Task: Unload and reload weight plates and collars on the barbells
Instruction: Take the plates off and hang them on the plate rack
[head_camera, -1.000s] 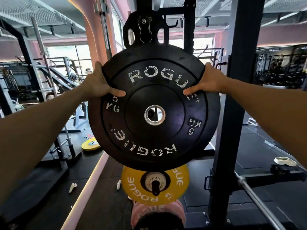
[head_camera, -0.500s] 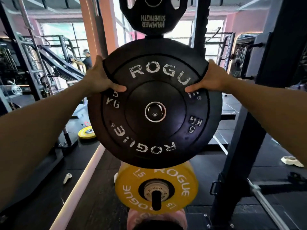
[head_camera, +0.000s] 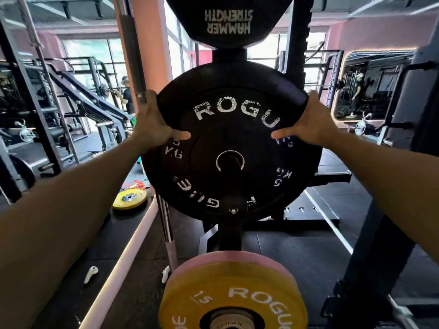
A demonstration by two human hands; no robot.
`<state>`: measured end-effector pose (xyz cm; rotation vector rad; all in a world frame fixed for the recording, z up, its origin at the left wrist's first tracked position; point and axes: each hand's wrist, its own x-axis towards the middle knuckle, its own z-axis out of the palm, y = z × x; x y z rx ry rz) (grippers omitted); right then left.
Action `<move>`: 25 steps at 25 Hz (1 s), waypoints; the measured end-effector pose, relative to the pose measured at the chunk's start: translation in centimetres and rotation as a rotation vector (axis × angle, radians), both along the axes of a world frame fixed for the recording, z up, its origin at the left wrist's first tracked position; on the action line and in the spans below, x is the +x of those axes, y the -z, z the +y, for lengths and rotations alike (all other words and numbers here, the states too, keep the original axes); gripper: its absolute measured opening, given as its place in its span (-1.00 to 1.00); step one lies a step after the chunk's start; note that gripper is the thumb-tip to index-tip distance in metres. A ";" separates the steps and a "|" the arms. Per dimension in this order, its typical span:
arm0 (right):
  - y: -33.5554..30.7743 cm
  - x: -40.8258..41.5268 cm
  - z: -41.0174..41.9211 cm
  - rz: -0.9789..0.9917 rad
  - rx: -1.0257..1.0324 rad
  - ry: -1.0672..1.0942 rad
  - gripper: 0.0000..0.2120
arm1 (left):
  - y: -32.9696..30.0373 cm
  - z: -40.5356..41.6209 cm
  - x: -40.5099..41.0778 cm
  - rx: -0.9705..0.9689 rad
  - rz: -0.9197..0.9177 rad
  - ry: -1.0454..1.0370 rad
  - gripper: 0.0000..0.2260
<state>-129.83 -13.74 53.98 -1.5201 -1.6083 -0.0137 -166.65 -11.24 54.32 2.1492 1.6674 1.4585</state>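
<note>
**Black bumper plate threaded on the storage peg**

I hold the black Rogue plate (head_camera: 231,148) by its upper rim with both hands. My left hand (head_camera: 152,125) wraps the upper left edge, thumb laid flat across the face and fingers curled behind the rim out of sight. My right hand (head_camera: 306,124) mirrors it on the upper right edge, thumb on the face, fingers hidden behind. The plate sits at chest height on the rack, its centre hole around the storage peg (head_camera: 231,186), whose end sticks out toward me. Directly above hangs a Hammer Strength plate (head_camera: 225,22); below, on a lower peg, are a yellow plate (head_camera: 234,295) and a pink plate (head_camera: 234,257) behind it.

The marking reads 5 KG, so I judge it light for its width. It is stiff rubber, matte and likely grippy, not fragile. The rim is thick enough to clamp between thumb and fingers, and a two-handed hold high on either side should keep it square to the peg so the hole does not bind as it slides.
</note>
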 end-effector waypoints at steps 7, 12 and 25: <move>0.1 0.7 2.7 0.023 -0.011 -0.005 0.05 | -0.4 3.0 -0.1 -0.049 0.003 0.015 -0.17; 0.7 -0.6 1.2 -0.053 -0.045 0.067 0.17 | 0.7 0.9 0.3 -0.071 0.048 -0.053 0.02; 19.1 -3.9 -19.6 -0.076 -0.557 -0.115 -0.73 | 19.9 -15.4 -0.5 -0.617 0.229 0.222 -0.31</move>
